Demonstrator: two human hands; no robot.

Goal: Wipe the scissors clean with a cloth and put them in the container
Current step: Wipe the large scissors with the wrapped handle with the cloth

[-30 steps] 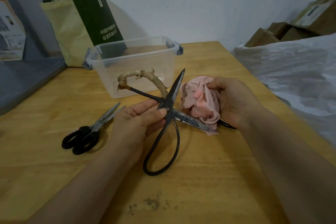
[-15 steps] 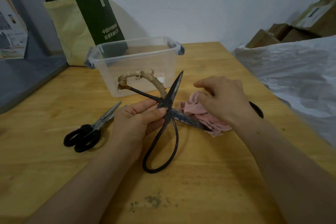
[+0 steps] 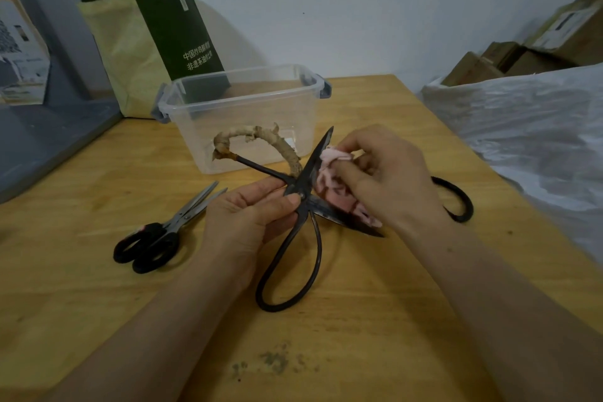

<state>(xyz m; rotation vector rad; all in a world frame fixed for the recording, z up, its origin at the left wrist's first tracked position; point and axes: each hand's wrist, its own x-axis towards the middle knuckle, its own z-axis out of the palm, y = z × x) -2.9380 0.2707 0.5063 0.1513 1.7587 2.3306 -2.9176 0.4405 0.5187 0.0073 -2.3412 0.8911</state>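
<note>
At the left of the wooden table (image 3: 81, 303), a small pair of black-handled scissors (image 3: 153, 240) lay flat with blades shut, tips aimed toward the clear container (image 3: 248, 108). Behind, a green and yellow paper bag (image 3: 143, 52) leaned at the wall. Into the middle now: the left hand (image 3: 248, 222) pinched the big iron scissors (image 3: 303, 206) at the pivot, thumb on the rivet, just in front of the container and not in it. The 2 blades stood wide apart; 1 handle was wrapped in pale binding, the other was a bare loop. And there, the right hand (image 3: 388, 179) pinched the pink cloth (image 3: 332, 160) against the upper blade, fingers curled round it. Behind that wrist lay a black loop (image 3: 460, 202), its rest hidden. Far right, a white plastic sheet (image 3: 522, 127).
</note>
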